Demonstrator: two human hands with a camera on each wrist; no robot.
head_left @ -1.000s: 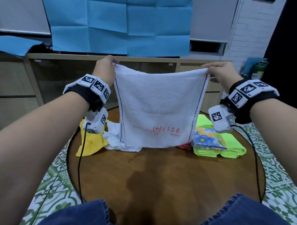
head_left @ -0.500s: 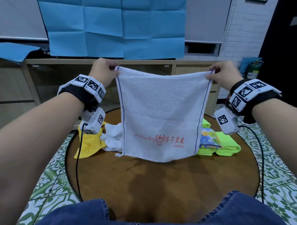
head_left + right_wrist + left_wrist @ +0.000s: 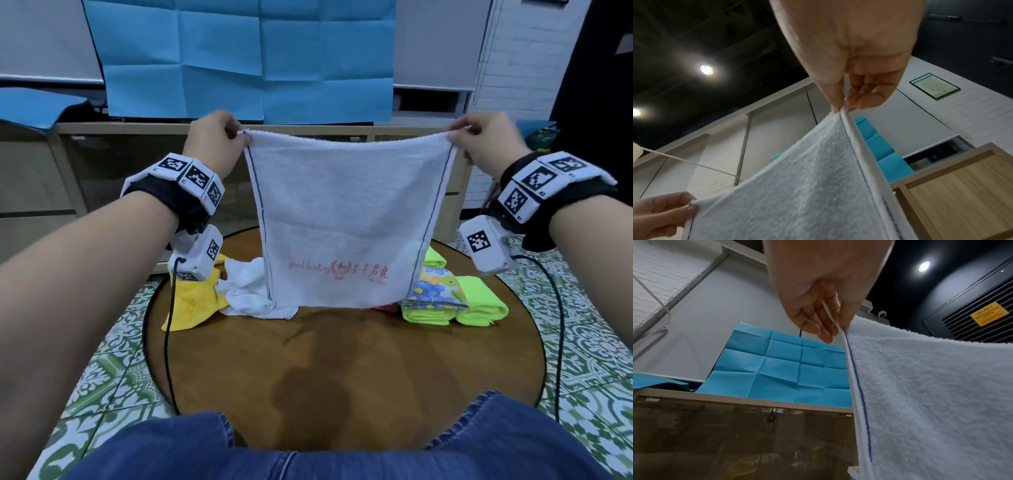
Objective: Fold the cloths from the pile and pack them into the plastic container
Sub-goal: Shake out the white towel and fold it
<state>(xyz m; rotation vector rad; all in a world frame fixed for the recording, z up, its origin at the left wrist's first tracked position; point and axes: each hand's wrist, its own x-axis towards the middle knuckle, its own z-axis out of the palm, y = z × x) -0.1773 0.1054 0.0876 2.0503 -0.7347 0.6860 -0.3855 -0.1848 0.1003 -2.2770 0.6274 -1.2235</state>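
A white towel (image 3: 346, 219) with blue side stripes and red print hangs spread in the air above the round wooden table (image 3: 342, 359). My left hand (image 3: 236, 135) pinches its top left corner, and my right hand (image 3: 457, 133) pinches the top right corner. The left wrist view shows the left hand (image 3: 838, 331) with thumb and fingers closed on the towel (image 3: 931, 394) edge. In the right wrist view my right hand (image 3: 843, 107) nips the towel (image 3: 807, 186) corner. Behind the towel lie a yellow cloth (image 3: 191, 301) and a crumpled white cloth (image 3: 246, 291). No plastic container is visible.
Folded lime green cloths (image 3: 479, 308) and a flowered cloth (image 3: 435, 291) are stacked at the table's right. A wooden cabinet (image 3: 102, 164) stands behind, with blue paper sheets (image 3: 257, 58) on the wall. Cables hang from both wrists. My knees in jeans (image 3: 171, 445) are at the near edge.
Both hands kept their pinch and lifted the towel a little, so its bottom edge hangs near the table. The view shifted slightly.
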